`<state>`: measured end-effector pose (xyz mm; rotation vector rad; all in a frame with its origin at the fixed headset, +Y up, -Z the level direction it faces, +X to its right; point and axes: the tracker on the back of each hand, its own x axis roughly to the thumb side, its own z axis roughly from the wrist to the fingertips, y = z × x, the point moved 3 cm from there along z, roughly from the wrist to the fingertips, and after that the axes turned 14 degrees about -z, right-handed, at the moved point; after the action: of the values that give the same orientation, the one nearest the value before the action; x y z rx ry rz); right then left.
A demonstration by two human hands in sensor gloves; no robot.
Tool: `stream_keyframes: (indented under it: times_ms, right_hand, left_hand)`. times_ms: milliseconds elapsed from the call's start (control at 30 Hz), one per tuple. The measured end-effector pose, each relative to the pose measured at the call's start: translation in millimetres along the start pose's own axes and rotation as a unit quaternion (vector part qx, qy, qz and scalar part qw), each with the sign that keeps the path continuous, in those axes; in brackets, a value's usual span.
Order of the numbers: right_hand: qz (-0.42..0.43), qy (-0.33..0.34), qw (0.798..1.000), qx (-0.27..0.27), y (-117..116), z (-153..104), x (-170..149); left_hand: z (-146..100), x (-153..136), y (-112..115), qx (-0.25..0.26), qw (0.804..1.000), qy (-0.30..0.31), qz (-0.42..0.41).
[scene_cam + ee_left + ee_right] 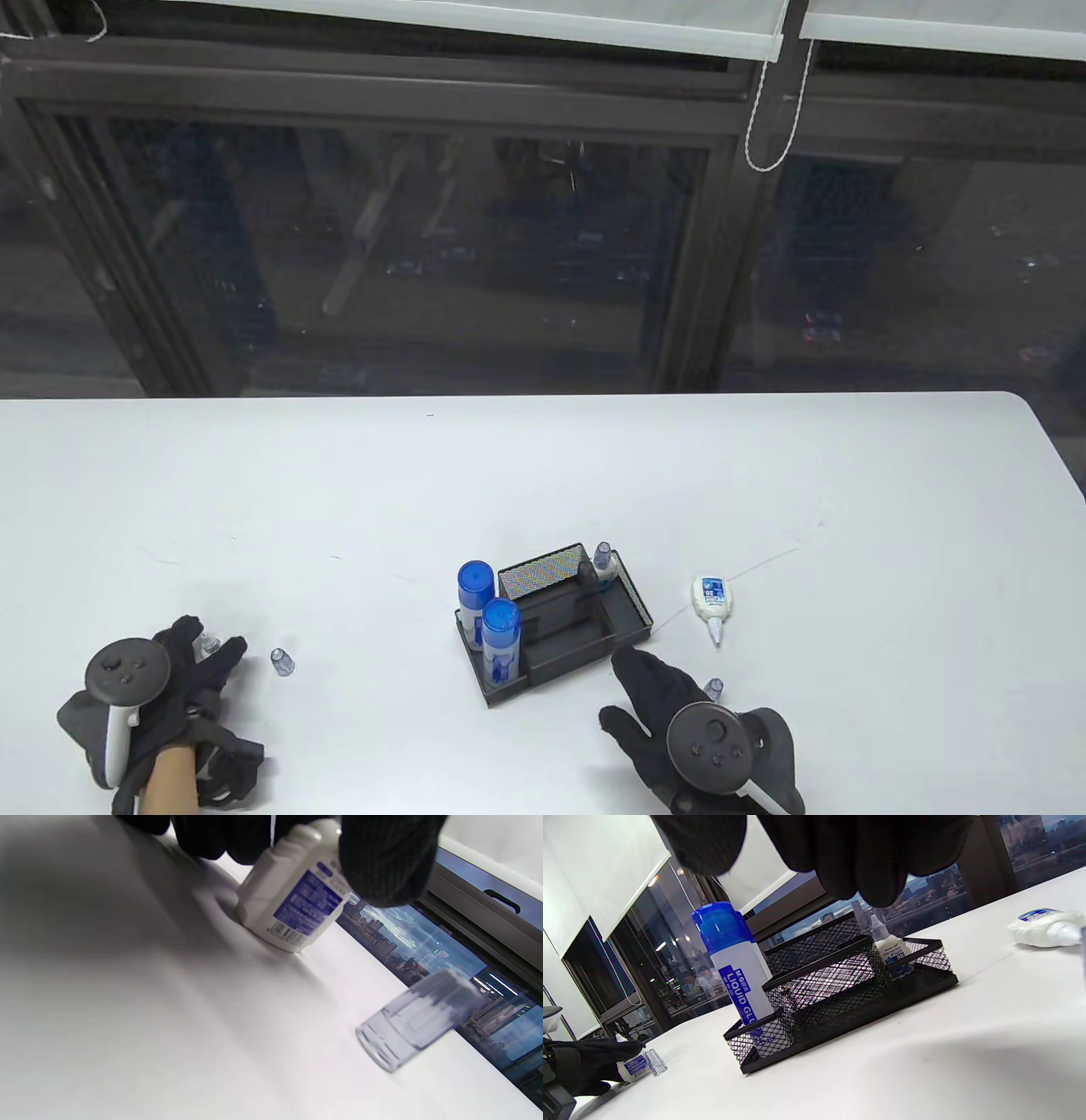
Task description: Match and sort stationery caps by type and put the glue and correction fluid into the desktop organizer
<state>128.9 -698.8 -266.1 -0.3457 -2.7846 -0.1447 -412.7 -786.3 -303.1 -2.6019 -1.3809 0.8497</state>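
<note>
My left hand [191, 675] grips a small white correction fluid bottle [292, 899] near its top, its base on the table. A clear cap [281, 661] stands just right of it, blurred in the left wrist view [418, 1018]. My right hand [653, 692] lies open just in front of the black mesh organizer [628, 598], holding nothing. Two blue-capped glue bottles [476, 586] [501, 632] stand in the organizer's left compartment. A capped correction fluid [604, 564] stands in its back right corner. An uncapped correction fluid [710, 603] lies on the table to the right, with another clear cap [713, 688] beside my right hand.
The white table [339, 509] ends at a dark window frame behind. A thin thread-like line [764, 562] runs across the table at right.
</note>
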Motion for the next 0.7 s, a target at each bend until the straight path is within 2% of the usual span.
stream_keyframes:
  times_ms: [200, 300, 367, 433, 533, 600, 700]
  right_hand:
    - [-0.002, 0.002, 1.0, 0.007, -1, 1, 1]
    - [-0.003, 0.002, 1.0, 0.007, -1, 1, 2]
    - [-0.002, 0.001, 1.0, 0.006, -1, 1, 1]
    - [-0.001, 0.0, 1.0, 0.005, 0, 1, 1]
    - [0.001, -0.004, 1.0, 0.001, 1, 1, -1]
    - [0.003, -0.004, 1.0, 0.002, 1, 1, -1]
    - [0.001, -0.004, 1.0, 0.001, 1, 1, -1]
  left_hand:
    - [0, 2, 3, -0.001, 1.0, -0.002, 0.03]
    - [-3, 8, -1, 0.021, 0.999, 0.017, 0.04]
    - [-5, 17, -5, 0.018, 0.999, 0.032, 0.029]
    - [-10, 32, -8, 0.015, 0.998, 0.061, 0.01]
    - [-26, 68, -15, 0.007, 0.992, 0.124, 0.008]
    - [-42, 97, -19, 0.015, 0.984, 0.178, -0.001]
    - [-69, 137, -18, -0.006, 0.968, 0.249, -0.017]
